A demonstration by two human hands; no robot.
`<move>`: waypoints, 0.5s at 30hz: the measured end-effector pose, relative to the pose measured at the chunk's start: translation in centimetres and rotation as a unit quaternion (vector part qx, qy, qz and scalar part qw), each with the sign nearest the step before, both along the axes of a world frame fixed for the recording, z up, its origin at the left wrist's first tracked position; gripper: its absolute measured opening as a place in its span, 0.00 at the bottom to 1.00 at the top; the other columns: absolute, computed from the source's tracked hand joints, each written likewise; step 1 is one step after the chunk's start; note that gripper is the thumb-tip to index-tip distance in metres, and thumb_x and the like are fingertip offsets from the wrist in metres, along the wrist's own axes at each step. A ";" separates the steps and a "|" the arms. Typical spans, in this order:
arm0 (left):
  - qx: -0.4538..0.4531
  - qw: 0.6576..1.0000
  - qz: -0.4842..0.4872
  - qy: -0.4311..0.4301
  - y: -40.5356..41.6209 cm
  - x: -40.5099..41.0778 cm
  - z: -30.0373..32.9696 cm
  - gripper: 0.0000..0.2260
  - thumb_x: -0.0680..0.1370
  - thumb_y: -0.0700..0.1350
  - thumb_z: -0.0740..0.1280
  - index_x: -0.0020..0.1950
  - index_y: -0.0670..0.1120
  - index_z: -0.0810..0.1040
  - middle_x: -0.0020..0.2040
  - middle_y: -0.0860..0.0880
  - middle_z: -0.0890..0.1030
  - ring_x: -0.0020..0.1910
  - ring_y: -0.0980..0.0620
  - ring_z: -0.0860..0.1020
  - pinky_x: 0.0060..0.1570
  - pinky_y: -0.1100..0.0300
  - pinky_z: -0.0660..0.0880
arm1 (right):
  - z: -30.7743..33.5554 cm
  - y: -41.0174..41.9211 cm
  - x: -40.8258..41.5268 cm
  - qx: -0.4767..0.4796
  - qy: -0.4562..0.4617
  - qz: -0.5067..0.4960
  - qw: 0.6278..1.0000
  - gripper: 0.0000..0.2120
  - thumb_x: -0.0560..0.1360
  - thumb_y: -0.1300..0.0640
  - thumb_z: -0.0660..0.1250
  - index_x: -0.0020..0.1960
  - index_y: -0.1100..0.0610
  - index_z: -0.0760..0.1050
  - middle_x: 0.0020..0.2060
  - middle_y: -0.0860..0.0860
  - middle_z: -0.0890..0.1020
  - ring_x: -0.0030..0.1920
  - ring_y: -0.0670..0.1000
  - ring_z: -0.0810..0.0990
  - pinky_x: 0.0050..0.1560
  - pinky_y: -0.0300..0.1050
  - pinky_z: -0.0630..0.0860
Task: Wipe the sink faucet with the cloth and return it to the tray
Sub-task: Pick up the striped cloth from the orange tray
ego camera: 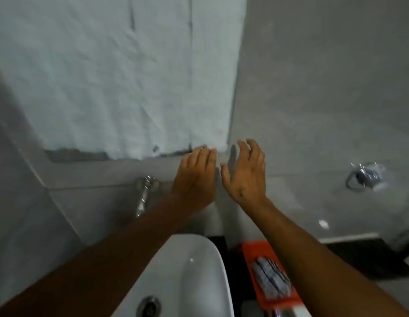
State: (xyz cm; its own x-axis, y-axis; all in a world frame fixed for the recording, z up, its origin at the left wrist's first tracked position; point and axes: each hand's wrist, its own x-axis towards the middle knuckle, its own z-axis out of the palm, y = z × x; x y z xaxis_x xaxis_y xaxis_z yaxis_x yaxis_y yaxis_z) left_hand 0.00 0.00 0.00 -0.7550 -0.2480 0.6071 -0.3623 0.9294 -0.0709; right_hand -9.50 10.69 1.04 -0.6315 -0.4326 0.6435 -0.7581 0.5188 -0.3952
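Observation:
A chrome faucet (pixel 144 193) sticks out of the grey wall above the white sink (pixel 187 275). To the right of the sink lies an orange tray (pixel 251 250) with a folded grey cloth (pixel 271 280) in it. My left hand (pixel 195 179) is raised in front of the wall, just right of the faucet, fingers straight and holding nothing. My right hand (pixel 247 172) is held up beside it, fingers spread and empty. My right forearm passes over the tray and hides part of it.
A mirror covered with pale sheeting (pixel 121 76) hangs above the faucet. A chrome wall fitting (pixel 364 177) is on the right wall. The sink drain (pixel 149 306) shows at the bottom. Dark floor lies beside the tray.

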 end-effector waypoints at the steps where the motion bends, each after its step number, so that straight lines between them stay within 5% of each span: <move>1: 0.026 0.999 -0.025 -0.034 1.4 -1.3 -2.1 0.28 0.73 0.45 0.60 0.73 0.37 0.69 0.68 0.37 0.76 0.67 0.37 0.74 0.66 0.44 0.71 | -2.7 1.5 -1.2 0.007 -0.050 -0.013 0.999 0.29 0.74 0.50 0.67 0.71 0.60 0.68 0.68 0.62 0.71 0.66 0.63 0.72 0.65 0.59 0.74; 4: 0.092 0.975 -0.113 -0.167 5.6 -5.4 -8.8 0.32 0.68 0.44 0.66 0.71 0.36 0.70 0.65 0.36 0.77 0.62 0.35 0.76 0.62 0.44 0.74 | -11.2 7.0 -4.4 0.056 -0.262 -0.072 0.961 0.21 0.74 0.58 0.68 0.64 0.63 0.73 0.60 0.63 0.77 0.61 0.65 0.76 0.61 0.55 0.75; 8: 0.249 0.879 -0.144 -0.380 10.5 -11.0 -18.3 0.23 0.73 0.47 0.62 0.66 0.38 0.70 0.64 0.38 0.73 0.62 0.38 0.72 0.61 0.46 0.72 | -22.4 13.5 -7.0 0.122 -0.483 -0.139 0.856 0.14 0.76 0.59 0.69 0.56 0.69 0.77 0.55 0.67 0.83 0.57 0.66 0.81 0.57 0.53 0.75; 11: 0.297 0.835 -0.123 -0.446 12.6 -15.0 -25.3 0.16 0.73 0.47 0.65 0.58 0.42 0.77 0.61 0.39 0.79 0.59 0.39 0.77 0.58 0.48 0.76 | -29.0 16.4 -8.3 0.159 -0.522 -0.138 0.827 0.21 0.78 0.53 0.65 0.59 0.71 0.78 0.57 0.68 0.82 0.59 0.66 0.81 0.58 0.51 0.74; 15: 0.369 0.804 -0.068 -0.461 14.2 -20.3 -32.5 0.22 0.77 0.52 0.63 0.67 0.41 0.74 0.69 0.37 0.75 0.67 0.37 0.74 0.68 0.41 0.70 | -34.6 18.2 -11.1 0.203 -0.540 -0.154 0.802 0.18 0.78 0.52 0.66 0.61 0.63 0.77 0.58 0.62 0.82 0.59 0.61 0.82 0.61 0.55 0.79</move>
